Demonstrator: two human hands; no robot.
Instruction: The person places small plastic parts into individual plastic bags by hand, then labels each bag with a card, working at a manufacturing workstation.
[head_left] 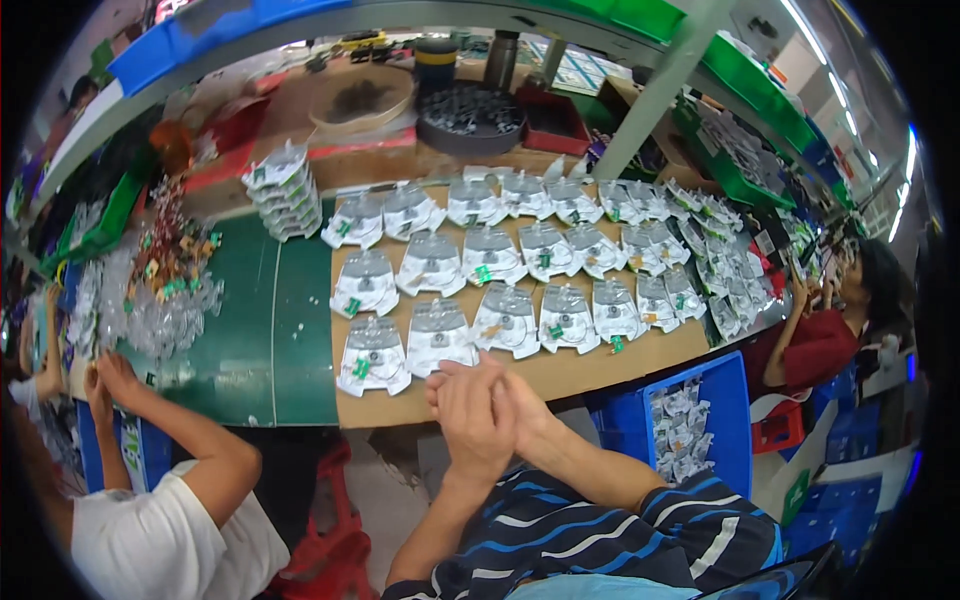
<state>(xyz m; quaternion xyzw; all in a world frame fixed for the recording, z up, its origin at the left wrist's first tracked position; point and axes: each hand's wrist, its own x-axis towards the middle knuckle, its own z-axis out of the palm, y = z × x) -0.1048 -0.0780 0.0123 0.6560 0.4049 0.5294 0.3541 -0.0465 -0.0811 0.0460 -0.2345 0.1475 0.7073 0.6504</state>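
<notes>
My hands are together over the front edge of a brown cardboard sheet (600,372), beside the nearest row of white-and-grey plastic housings. My left hand (474,415) lies across my right hand (528,412), with the fingers of both curled together. Whatever may be between them is hidden. Just beyond the fingertips lies one housing (440,338); another housing (505,320) with a small orange piece is to its right. A housing (373,357) with a small green circuit board and thin wires sits at the near left corner. Several more stand in rows behind.
A stack of housings (284,192) stands on the green table (305,345). Below the right edge is a blue bin (735,420) holding housings. Wired circuit boards (175,260) are heaped at left. A co-worker (180,510) sits left, another person (825,320) right. A metal post (655,95) rises behind.
</notes>
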